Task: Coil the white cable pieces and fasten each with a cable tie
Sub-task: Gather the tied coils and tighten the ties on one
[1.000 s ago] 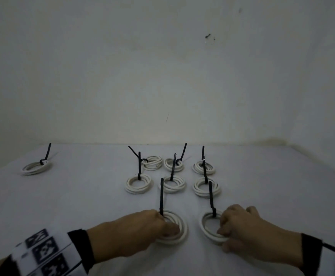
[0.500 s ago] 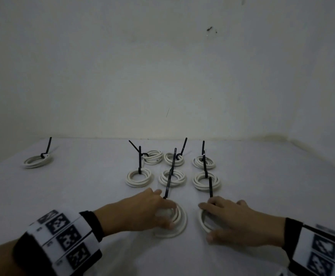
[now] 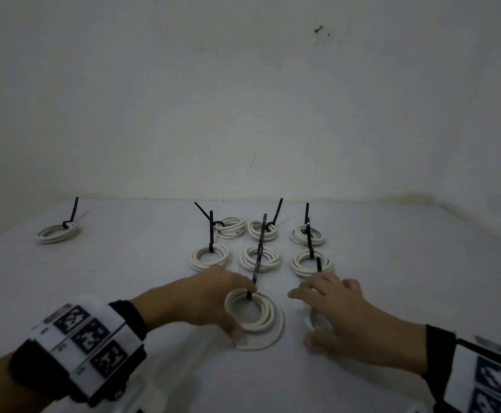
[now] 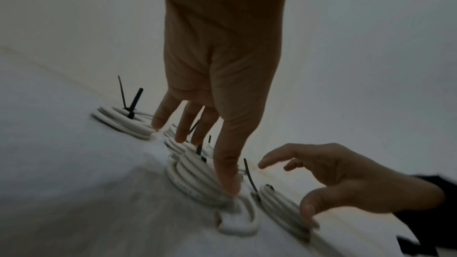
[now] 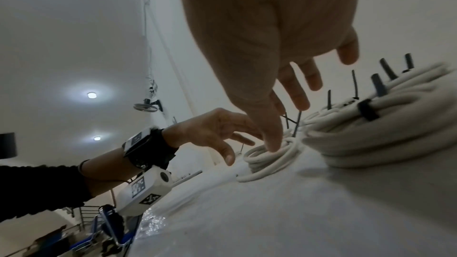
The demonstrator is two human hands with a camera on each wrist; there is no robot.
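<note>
Two white cable coils lie side by side on the white table (image 3: pixel 124 293), each with a black tie standing up from it. My left hand (image 3: pixel 228 308) (image 4: pixel 215 163) (image 5: pixel 239 151) reaches over the left coil (image 3: pixel 268 320) (image 4: pixel 195 181) (image 5: pixel 267 159). Its thumb touches the coil's near edge and its fingers are spread and nearly straight. This coil's tie (image 3: pixel 256 272) leans right. My right hand (image 3: pixel 305 318) (image 4: pixel 284 189) (image 5: pixel 288 126) arches over the right coil (image 3: pixel 313 320) (image 4: pixel 279 204) (image 5: pixel 371 140), thumb at its near rim, and hides most of it in the head view.
Two rows of tied coils (image 3: pixel 261 257) lie just beyond my fingers, ties pointing up. One more tied coil (image 3: pixel 58 232) sits alone at the far left. Walls close the table at the back and right. A blue chair (image 5: pixel 108 228) stands below the near table edge.
Both hands slid their coils forward toward the rows. The fingers that curled around the coils have since spread and lifted. The left coil's tie now leans right.
</note>
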